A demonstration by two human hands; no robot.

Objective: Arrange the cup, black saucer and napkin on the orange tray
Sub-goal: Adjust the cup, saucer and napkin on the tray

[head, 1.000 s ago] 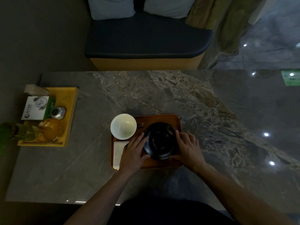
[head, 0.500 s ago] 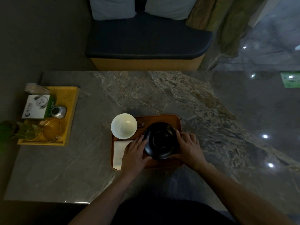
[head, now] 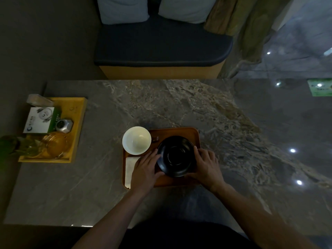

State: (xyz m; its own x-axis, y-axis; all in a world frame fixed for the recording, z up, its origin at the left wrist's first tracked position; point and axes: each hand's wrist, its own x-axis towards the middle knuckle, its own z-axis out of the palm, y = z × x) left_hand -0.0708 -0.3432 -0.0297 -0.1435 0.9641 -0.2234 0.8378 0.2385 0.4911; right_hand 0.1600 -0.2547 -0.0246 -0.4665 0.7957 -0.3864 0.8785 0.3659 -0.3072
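Note:
An orange tray (head: 181,132) lies on the marble table in front of me. A black saucer (head: 177,156) sits over the tray's middle, gripped from both sides: my left hand (head: 145,170) holds its left rim and my right hand (head: 206,165) holds its right rim. A white cup (head: 136,140) stands upright at the tray's far left corner, empty. A folded white napkin (head: 129,168) lies along the tray's left side, partly hidden under my left hand. A small dark object (head: 156,139) rests on the tray beside the cup.
A yellow tray (head: 79,119) at the table's left holds a white and green box (head: 40,120), a small silver object (head: 63,125), a glass teapot (head: 55,145) and a clear wrapped item (head: 38,100). A dark cushioned bench (head: 161,47) stands beyond the table.
Both hands stay on the black saucer over the tray; the saucer and hands have hardly shifted. The cup and napkin have not moved.

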